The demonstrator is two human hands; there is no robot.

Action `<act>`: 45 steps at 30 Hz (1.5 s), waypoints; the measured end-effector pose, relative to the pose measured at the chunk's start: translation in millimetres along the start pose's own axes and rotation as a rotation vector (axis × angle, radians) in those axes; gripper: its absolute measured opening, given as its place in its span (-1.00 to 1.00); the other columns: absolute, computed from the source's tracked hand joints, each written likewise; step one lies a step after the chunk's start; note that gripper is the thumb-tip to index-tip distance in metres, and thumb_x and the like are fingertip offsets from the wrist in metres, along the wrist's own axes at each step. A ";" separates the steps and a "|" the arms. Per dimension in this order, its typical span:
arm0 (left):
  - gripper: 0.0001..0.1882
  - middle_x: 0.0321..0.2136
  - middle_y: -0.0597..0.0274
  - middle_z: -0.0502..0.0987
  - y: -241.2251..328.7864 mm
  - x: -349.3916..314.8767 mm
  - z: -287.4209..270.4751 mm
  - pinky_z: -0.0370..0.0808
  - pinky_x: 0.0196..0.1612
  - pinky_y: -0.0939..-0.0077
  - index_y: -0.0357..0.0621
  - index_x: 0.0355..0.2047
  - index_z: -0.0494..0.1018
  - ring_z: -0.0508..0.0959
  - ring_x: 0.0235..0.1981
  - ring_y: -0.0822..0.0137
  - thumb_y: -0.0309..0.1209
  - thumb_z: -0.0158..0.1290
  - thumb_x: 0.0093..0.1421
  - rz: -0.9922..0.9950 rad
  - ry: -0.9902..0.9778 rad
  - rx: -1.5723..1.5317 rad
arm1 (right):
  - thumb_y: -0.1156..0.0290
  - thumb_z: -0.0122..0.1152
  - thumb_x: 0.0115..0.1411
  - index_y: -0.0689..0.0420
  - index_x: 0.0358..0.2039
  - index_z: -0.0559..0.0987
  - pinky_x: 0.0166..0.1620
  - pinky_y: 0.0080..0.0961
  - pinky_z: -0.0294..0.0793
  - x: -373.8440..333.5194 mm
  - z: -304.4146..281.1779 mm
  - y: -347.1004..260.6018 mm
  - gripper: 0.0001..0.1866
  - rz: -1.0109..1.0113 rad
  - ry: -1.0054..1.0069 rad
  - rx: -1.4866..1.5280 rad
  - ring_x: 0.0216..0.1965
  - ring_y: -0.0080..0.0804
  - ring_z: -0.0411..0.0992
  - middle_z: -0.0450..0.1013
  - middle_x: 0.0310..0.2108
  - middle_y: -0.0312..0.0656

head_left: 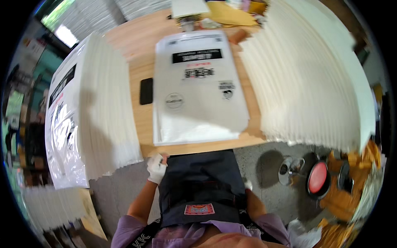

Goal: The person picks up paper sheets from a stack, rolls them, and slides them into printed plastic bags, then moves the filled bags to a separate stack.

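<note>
My left hand (157,168), in a white glove with bare fingertips, is at the table's front edge beside my dark apron (200,177). Its fingers look curled closed; whatever they may hold is too small to make out. My right hand (248,184) hangs at the apron's right side, mostly hidden, so its fingers do not show. Ahead of me, a pile of white plastic bags (198,113) with black print lies flat on the wooden table (138,47). Neither hand touches that pile. A black phone (146,91) lies against its left side.
A tall stack of printed white bags (109,111) stands at the left. Another large stack of white sheets (306,87) fills the right side. Yellow envelopes (231,14) lie at the far edge. A red-seated stool (318,177) and brown wrapping (345,196) are on the right floor.
</note>
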State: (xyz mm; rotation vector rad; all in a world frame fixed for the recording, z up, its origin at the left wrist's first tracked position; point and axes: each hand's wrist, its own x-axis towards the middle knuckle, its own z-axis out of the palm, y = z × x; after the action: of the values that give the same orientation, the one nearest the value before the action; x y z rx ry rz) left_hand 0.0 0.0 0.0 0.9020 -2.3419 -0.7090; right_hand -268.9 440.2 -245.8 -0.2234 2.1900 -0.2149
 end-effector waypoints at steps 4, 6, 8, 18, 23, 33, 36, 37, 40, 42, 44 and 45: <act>-0.61 -0.07 -0.08 0.46 -12.0 66.8 7.6 0.40 -0.02 0.26 -0.17 0.00 0.40 0.47 -0.08 -0.01 -0.30 0.08 0.19 -0.287 0.212 0.062 | 0.38 0.03 0.25 0.18 -0.15 0.54 -0.05 -0.37 0.43 -40.3 -89.8 -82.7 -0.77 -0.475 0.676 0.346 -0.07 -0.02 0.45 0.49 -0.14 0.01; -0.39 -0.01 -0.11 0.41 -62.1 74.9 19.0 0.32 0.11 0.17 -0.17 0.10 0.30 0.38 0.06 -0.06 -0.04 0.08 0.16 -0.511 0.154 0.093 | 0.42 0.07 0.23 0.12 -0.12 0.54 -0.05 -0.32 0.44 -97.6 -148.9 -138.3 -0.78 -0.772 0.821 0.326 -0.12 -0.06 0.46 0.51 -0.18 -0.03; -0.32 0.02 -0.09 0.38 -39.0 102.6 28.4 0.32 0.11 0.13 -0.12 0.12 0.28 0.37 0.06 -0.09 0.03 0.11 0.11 -0.567 0.054 0.261 | 0.42 0.11 0.20 0.07 -0.11 0.55 -0.04 -0.30 0.44 -131.3 -190.4 -177.7 -0.76 -0.915 0.874 0.341 -0.14 -0.10 0.47 0.52 -0.19 -0.07; -0.12 0.14 -0.10 0.23 -13.7 114.3 42.2 0.37 0.11 0.17 0.02 0.29 0.08 0.37 0.08 -0.08 0.04 0.17 0.04 -0.589 -0.182 0.468 | 0.53 0.23 0.06 0.18 -0.22 0.56 -0.11 -0.39 0.48 -311.5 -389.0 -236.3 -0.77 -1.509 1.695 0.048 -0.21 -0.27 0.50 0.54 -0.26 -0.13; -0.11 0.25 -0.07 0.14 10.3 131.4 15.3 0.28 0.19 0.18 -0.07 0.27 0.12 0.29 0.16 -0.03 0.02 0.19 0.03 -0.424 -0.232 0.710 | 0.30 0.19 0.13 0.12 -0.15 0.54 -0.05 -0.28 0.41 -384.7 -462.4 -238.1 -0.71 -0.856 1.790 -0.466 -0.13 -0.18 0.46 0.51 -0.19 -0.14; -0.44 0.10 -0.01 0.39 327.8 198.7 14.6 0.39 0.07 0.43 -0.19 0.22 0.20 0.45 0.03 0.19 -0.14 -0.06 0.33 0.243 -0.670 -1.034 | 0.12 -0.06 0.24 -0.03 -0.33 0.52 -0.16 -0.31 0.47 -355.7 -527.2 -209.1 -0.75 -0.737 1.459 -0.711 -0.20 -0.27 0.48 0.51 -0.29 -0.24; -0.39 0.01 -0.06 0.42 422.2 220.9 24.6 0.48 -0.08 0.40 -0.16 0.15 0.23 0.51 -0.18 0.22 0.04 -0.08 0.29 -0.017 -0.934 -1.341 | 0.20 -0.03 0.20 -0.01 -0.32 0.49 -0.22 -0.31 0.47 -366.8 -537.0 -215.9 -0.81 -0.752 1.549 -0.936 -0.27 -0.27 0.49 0.49 -0.37 -0.27; -0.38 -0.02 -0.06 0.43 444.6 230.4 28.6 0.50 -0.13 0.40 -0.16 0.12 0.24 0.51 -0.22 0.23 0.07 -0.07 0.27 -0.151 -1.005 -1.413 | 0.21 -0.02 0.19 -0.01 -0.30 0.49 -0.24 -0.30 0.47 -374.3 -539.7 -220.6 -0.81 -0.750 1.554 -1.013 -0.29 -0.27 0.49 0.48 -0.41 -0.27; -0.38 -0.09 -0.08 0.43 437.4 283.2 26.2 0.53 -0.23 0.37 -0.19 0.04 0.24 0.52 -0.31 0.22 0.10 -0.07 0.24 -0.306 -1.231 -1.583 | 0.20 0.01 0.17 0.01 -0.39 0.49 -0.33 -0.30 0.48 -426.3 -482.0 -272.6 -0.81 -0.805 1.418 -1.112 -0.41 -0.26 0.50 0.46 -0.50 -0.27; -0.49 -0.16 -0.10 0.45 453.9 261.9 12.9 0.55 -0.32 0.35 -0.27 -0.02 0.28 0.53 -0.34 0.18 -0.07 -0.04 0.23 -0.461 -0.916 -1.479 | 0.17 0.07 0.14 0.04 -0.46 0.49 -0.36 -0.33 0.49 -427.4 -438.5 -272.6 -0.79 -0.989 1.463 -1.015 -0.47 -0.24 0.50 0.45 -0.54 -0.26; -0.64 -0.25 0.02 0.53 443.0 253.2 7.4 0.56 -0.39 0.41 -0.24 -0.13 0.38 0.58 -0.36 0.20 -0.19 -0.09 0.26 -0.288 -0.868 -1.245 | 0.15 0.09 0.15 0.05 -0.40 0.53 -0.33 -0.34 0.51 -470.2 -413.7 -270.7 -0.76 -1.092 1.245 -0.842 -0.41 -0.24 0.52 0.50 -0.47 -0.23; -0.69 -0.29 0.08 0.57 433.8 249.3 6.3 0.57 -0.42 0.44 -0.23 -0.18 0.42 0.60 -0.37 0.21 -0.24 -0.11 0.27 -0.218 -0.836 -1.125 | 0.14 0.10 0.16 0.06 -0.37 0.55 -0.31 -0.35 0.52 -481.1 -408.9 -265.9 -0.74 -1.142 1.122 -0.756 -0.38 -0.24 0.53 0.52 -0.44 -0.22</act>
State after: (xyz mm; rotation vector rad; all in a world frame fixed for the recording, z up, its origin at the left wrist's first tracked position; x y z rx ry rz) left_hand -353.8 100.7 339.1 0.3210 -1.8362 -2.4951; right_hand -298.2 326.7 429.2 -2.2286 2.8148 -0.1136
